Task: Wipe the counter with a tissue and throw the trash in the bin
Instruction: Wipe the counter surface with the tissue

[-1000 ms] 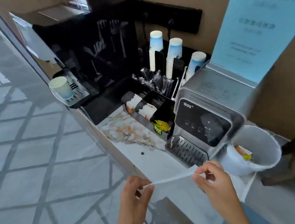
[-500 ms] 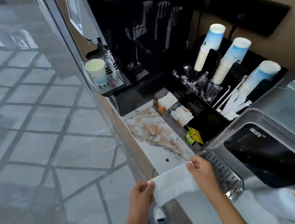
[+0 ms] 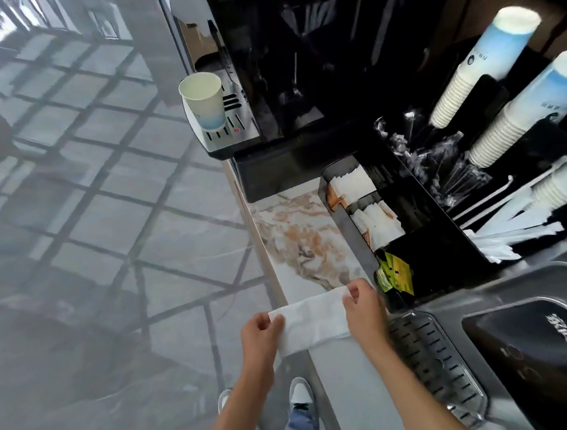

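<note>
White tissue (image 3: 312,319) pinched taut between my left hand (image 3: 259,332) and right hand (image 3: 364,305) | marbled surface (image 3: 294,244) unwiped | binning pending

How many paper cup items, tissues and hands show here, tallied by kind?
Stacks of paper cups: 3
Single paper cup: 1
Tissue: 1
Hands holding the tissue: 2, left hand and right hand
Total: 7
</note>
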`<state>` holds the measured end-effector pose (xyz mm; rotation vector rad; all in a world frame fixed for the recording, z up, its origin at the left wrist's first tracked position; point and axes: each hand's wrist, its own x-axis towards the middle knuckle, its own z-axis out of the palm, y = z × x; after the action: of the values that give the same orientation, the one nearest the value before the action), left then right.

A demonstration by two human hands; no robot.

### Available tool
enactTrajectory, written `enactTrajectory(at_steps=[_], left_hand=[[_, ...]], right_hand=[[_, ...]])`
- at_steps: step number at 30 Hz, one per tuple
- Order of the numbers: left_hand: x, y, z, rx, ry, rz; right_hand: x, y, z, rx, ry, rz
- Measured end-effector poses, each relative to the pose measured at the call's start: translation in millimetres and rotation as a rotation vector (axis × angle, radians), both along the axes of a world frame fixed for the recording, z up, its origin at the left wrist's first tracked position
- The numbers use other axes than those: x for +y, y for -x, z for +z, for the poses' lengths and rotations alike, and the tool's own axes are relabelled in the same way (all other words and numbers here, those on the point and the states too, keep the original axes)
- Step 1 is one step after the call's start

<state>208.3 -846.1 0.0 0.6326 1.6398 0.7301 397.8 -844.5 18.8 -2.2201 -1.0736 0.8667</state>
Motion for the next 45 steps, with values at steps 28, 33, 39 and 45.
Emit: enactTrajectory(at_steps=[28,33,39,45], left_hand=[[-27.0,-53.3,13.6,-0.095,-0.12,-0.098],[-16.3,-47.1,2.7,-0.394,-0.036,-0.005],[-13.2,-36.8,-6.0,-0.457,-0.04,0.01],[-6.2,-34.2,-16.5,-0.448,0.037,0.117]], right_hand=[[-53.2,35.7,-51.6,-0.601,0.031,0.73],[-52.2,40.1,-50.0,-0.61,0.023,0.742],[-53.2,49.6,-49.6,-0.64,0.026,0.788],[-55.7,59.2,-51.8,-0.625,0.005,0.801]])
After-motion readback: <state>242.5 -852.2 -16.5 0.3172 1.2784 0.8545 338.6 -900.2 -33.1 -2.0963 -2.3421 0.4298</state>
